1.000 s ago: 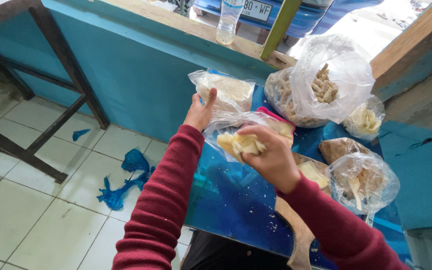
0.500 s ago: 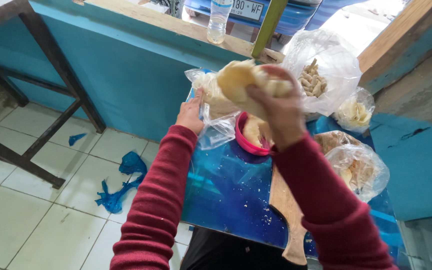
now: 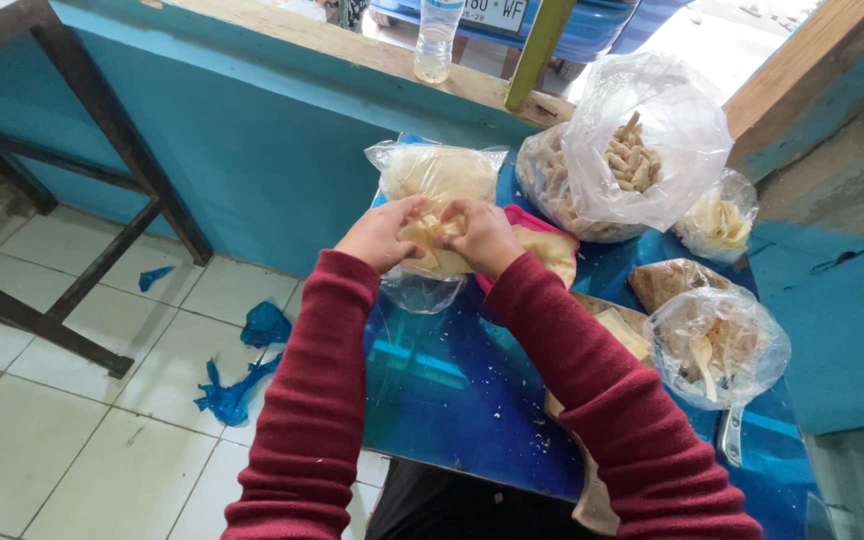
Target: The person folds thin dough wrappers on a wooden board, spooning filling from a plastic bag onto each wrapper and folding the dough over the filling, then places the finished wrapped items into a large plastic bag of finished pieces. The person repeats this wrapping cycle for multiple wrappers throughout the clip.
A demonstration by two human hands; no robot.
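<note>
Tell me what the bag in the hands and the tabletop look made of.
Bag: thin clear plastic film, by its see-through, crinkled, glossy look. Tabletop: a glossy blue sheet covering, probably plastic or laminate, since it mirrors light; what lies underneath is hidden.

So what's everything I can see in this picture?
small clear bag of pale chips: one, pale yellow, held over the table edge
second bag of chips: one, pale, behind the hands
big clear bag of stick snacks: one, tan, far side of table
small snack bags: three, pale and brown, right side
pink bowl: one, beside the right hand
table: one, shiny blue
plastic bottle: one, clear, on the wooden ledge
blue plastic scraps: several, on the tiled floor
left hand: gripping the small bag, red sleeve
right hand: gripping it too
</note>
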